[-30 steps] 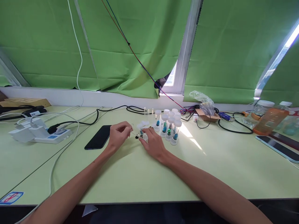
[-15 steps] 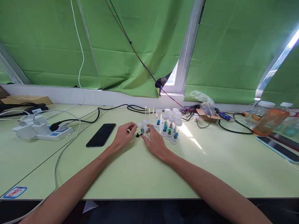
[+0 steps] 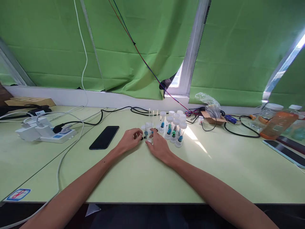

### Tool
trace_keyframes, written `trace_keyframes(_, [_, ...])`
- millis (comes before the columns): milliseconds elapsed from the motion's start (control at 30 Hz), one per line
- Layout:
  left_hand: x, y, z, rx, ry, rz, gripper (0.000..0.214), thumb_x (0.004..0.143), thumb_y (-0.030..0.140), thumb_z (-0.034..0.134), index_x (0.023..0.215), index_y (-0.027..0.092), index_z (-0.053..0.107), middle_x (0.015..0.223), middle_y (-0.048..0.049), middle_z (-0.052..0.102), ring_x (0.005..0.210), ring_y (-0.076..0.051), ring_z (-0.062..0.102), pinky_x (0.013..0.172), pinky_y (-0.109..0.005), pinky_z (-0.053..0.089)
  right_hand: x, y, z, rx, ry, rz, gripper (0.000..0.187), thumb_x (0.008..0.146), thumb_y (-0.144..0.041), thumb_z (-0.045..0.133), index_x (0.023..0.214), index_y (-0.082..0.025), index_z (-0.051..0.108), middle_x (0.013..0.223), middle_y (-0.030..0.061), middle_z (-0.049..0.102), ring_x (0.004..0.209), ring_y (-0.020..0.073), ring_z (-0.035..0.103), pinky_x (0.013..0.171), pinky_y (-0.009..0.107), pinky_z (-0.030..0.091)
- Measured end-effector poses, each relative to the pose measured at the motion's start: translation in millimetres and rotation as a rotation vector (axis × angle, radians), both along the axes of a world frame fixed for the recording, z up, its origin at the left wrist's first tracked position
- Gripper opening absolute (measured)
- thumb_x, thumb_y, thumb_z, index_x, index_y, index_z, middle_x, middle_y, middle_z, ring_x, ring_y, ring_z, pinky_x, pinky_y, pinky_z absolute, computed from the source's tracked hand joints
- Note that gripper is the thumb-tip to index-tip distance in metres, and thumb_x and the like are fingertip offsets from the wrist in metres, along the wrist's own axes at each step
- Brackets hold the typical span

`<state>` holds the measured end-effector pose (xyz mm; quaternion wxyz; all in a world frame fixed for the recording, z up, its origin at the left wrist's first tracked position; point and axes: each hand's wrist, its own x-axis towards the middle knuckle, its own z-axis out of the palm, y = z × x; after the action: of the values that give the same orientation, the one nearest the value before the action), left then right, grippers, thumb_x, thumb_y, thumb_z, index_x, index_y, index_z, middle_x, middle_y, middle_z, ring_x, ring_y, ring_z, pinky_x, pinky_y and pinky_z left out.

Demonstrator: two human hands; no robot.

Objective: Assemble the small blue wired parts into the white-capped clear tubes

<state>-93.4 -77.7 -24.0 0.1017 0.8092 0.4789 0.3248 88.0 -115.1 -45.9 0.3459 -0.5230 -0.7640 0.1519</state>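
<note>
My right hand (image 3: pixel 159 145) curls around the lower part of an uncapped clear plastic tube (image 3: pixel 149 126) standing on the table, thumb at the near side. My left hand (image 3: pixel 130 139) is just left of it, fingers bent down and their tips at a small black piece (image 3: pixel 142 138) on the tabletop. Whether that piece is lifted cannot be made out. Another tube with something blue in it stands partly hidden behind the clear tube. To the right is a cluster of white-capped tubes (image 3: pixel 180 136), several with blue or green pieces inside.
A black phone (image 3: pixel 104 137) lies left of my hands, near a white power strip (image 3: pixel 57 136) with plugs and cables. Black cables (image 3: pixel 140 109) run along the back. A small cardboard box (image 3: pixel 213 119) with a plastic bag, bottles (image 3: pixel 278 125) and another phone (image 3: pixel 284 151) are on the right.
My left hand has lowered and moved slightly right, bringing its fingertips to the small black piece. My right hand stays at the clear tube. The whole view has shifted a little.
</note>
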Motion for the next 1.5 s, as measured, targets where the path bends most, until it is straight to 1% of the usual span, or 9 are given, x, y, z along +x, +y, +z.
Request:
trace_keyframes(167, [6,-16,10.7,-0.006,-0.201,-0.083,0.037,0.092,0.046,0.044,0.092,0.017,0.067,0.083,-0.0040,0.066,0.073,-0.015,0.058,0.059,-0.024,0.043,0,1,-1.4,-0.001,0.009,0.007,0.054,0.089,-0.029,0.057,0.136,-0.021,0.033,0.115,0.0097,0.065,0.102,0.0276,0.063,0.081,0.039,0.047])
trace_keyframes(300, [12,-18,4.6,0.007,-0.181,-0.094,0.036,0.082,0.049,0.062,0.100,0.018,0.065,0.073,0.0006,0.059,0.059,-0.011,0.051,0.054,-0.023,0.042,-1,0,-2.0,0.007,0.032,0.025,0.052,0.088,-0.028,0.059,0.135,-0.022,0.036,0.113,0.0081,0.067,0.102,0.0278,0.064,0.079,0.037,0.046])
trace_keyframes(467, [15,-16,-1.1,0.047,-0.190,-0.081,0.030,0.082,0.047,0.061,0.090,0.018,0.063,0.068,0.0016,0.056,0.059,-0.011,0.050,0.053,-0.023,0.041,-4,-2,-2.8,0.034,0.088,0.033,0.049,0.087,-0.032,0.061,0.131,-0.024,0.041,0.113,0.0073,0.068,0.103,0.0271,0.064,0.080,0.037,0.045])
trace_keyframes(633, [8,-14,9.2,0.169,-0.355,0.071,0.028,0.083,0.045,0.061,0.080,0.018,0.056,0.070,0.0016,0.054,0.058,-0.010,0.050,0.053,-0.022,0.040,-8,-4,-3.6,0.111,0.154,0.012,0.051,0.085,-0.033,0.064,0.130,-0.024,0.043,0.121,0.0070,0.064,0.109,0.0254,0.062,0.087,0.038,0.046])
trace_keyframes(767, [-2,-2,7.1,0.254,-0.344,0.245,0.028,0.081,0.046,0.062,0.088,0.019,0.058,0.066,0.0036,0.051,0.057,-0.010,0.047,0.057,-0.024,0.041,-8,-4,-4.3,0.106,0.140,-0.014,0.045,0.086,-0.027,0.062,0.127,-0.022,0.046,0.122,0.0080,0.063,0.111,0.0247,0.060,0.090,0.039,0.046])
trace_keyframes(1000, [-10,18,-6.2,0.126,-0.208,0.283,0.034,0.080,0.051,0.058,0.089,0.019,0.061,0.068,0.0009,0.057,0.059,-0.014,0.052,0.063,-0.028,0.042,-9,-2,-4.9,0.087,0.096,0.029,0.015,0.093,-0.026,0.052,0.104,-0.020,0.059,0.099,0.0051,0.070,0.093,0.0205,0.063,0.078,0.032,0.044])
trace_keyframes(1133, [-9,22,-7.8,0.092,-0.203,0.267,0.038,0.082,0.053,0.055,0.094,0.018,0.062,0.070,0.0000,0.058,0.060,-0.014,0.054,0.064,-0.028,0.043,-11,-4,-5.5,0.078,0.050,0.172,0.010,0.092,-0.024,0.053,0.096,-0.020,0.062,0.090,0.0031,0.071,0.077,0.0160,0.061,0.070,0.028,0.040])
trace_keyframes(1267, [-8,26,-11.4,0.052,-0.181,0.234,0.041,0.083,0.054,0.053,0.099,0.018,0.062,0.073,-0.0006,0.060,0.061,-0.015,0.055,0.064,-0.028,0.043,-12,-7,-7.6,0.122,0.013,0.276,0.010,0.091,-0.021,0.052,0.087,-0.019,0.061,0.085,0.0020,0.069,0.076,0.0141,0.059,0.069,0.026,0.039])
trace_keyframes(1500, [-9,24,-10.1,-0.011,-0.118,0.199,0.044,0.082,0.055,0.055,0.105,0.019,0.057,0.075,-0.0005,0.062,0.059,-0.015,0.056,0.063,-0.029,0.043,-12,-10,-5.8,0.131,-0.012,0.303,0.011,0.091,-0.018,0.052,0.086,-0.019,0.062,0.082,0.0012,0.066,0.076,0.0137,0.058,0.071,0.025,0.040])
